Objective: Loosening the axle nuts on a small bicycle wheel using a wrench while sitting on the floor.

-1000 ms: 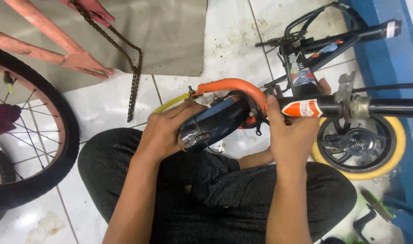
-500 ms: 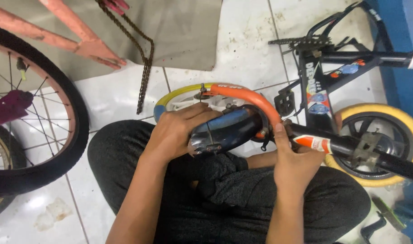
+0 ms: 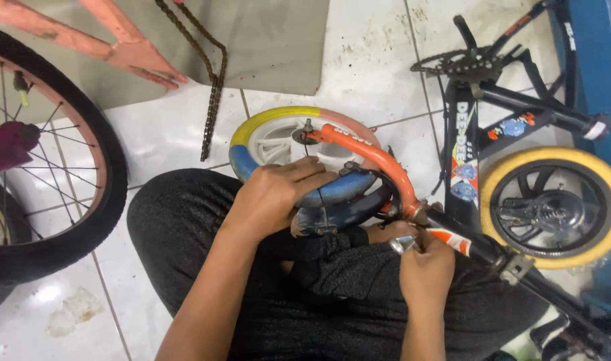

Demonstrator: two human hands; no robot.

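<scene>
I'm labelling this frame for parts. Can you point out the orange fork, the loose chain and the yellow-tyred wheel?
orange fork (image 3: 385,164): head view, on its curved blade.
loose chain (image 3: 213,87): head view, mid-length on the floor.
yellow-tyred wheel (image 3: 499,175): head view, on the tyre's left edge.

This is a bike repair shop. Bike wheels (image 3: 44,174), a loose chain (image 3: 212,87) and a small bike frame (image 3: 492,127) lie on a dirty tile floor (image 3: 372,60).

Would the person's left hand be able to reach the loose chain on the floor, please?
Probably yes: the left hand rests on the small wheel, and bare floor tiles separate it from the chain.
</scene>
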